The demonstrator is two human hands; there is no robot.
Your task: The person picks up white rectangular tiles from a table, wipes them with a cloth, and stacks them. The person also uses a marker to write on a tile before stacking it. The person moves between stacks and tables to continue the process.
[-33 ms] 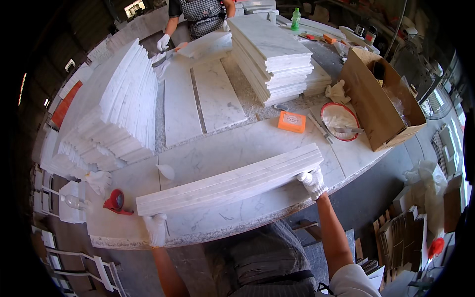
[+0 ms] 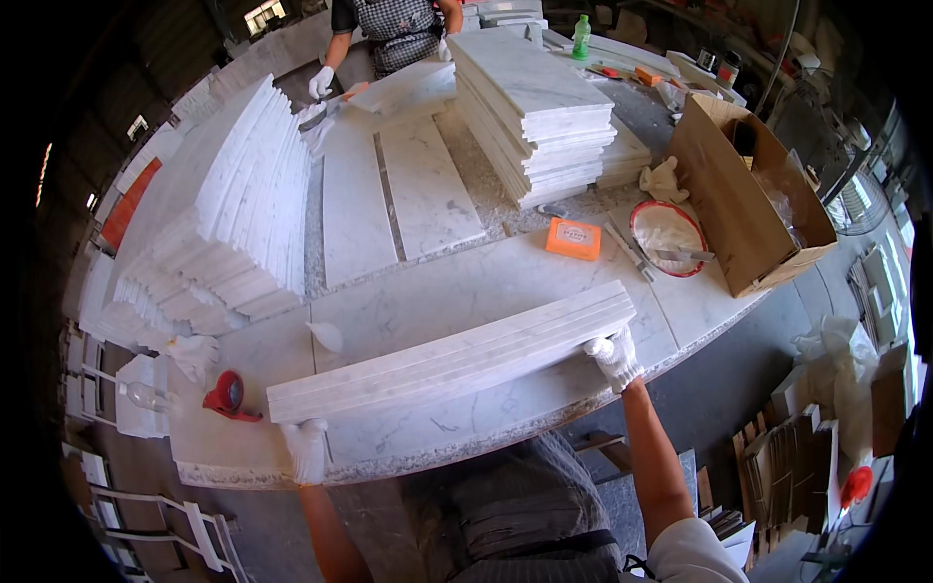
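Note:
A bundle of several long, grey-veined white marble slabs [image 2: 452, 352], pressed face to face with their narrow edges up, lies across the near side of the table. My left hand [image 2: 306, 451], in a white knit glove, grips the bundle's left end from the near side; its fingertips are partly hidden. At the right end, my gloved right hand [image 2: 613, 359] is closed round the lower corner. Beyond the bundle, a small white cup-like piece [image 2: 327, 337] rests on the marble surface. A red tape-dispenser-like tool [image 2: 228, 394] lies left of my left hand.
Tall slab stacks stand at left [image 2: 209, 219] and back centre [image 2: 530, 107]. An orange box [image 2: 573, 239], a red-rimmed bowl of white powder [image 2: 669, 225] and a cardboard carton [image 2: 719, 189] occupy the right. A co-worker in a checked apron [image 2: 397, 29] stands across the table.

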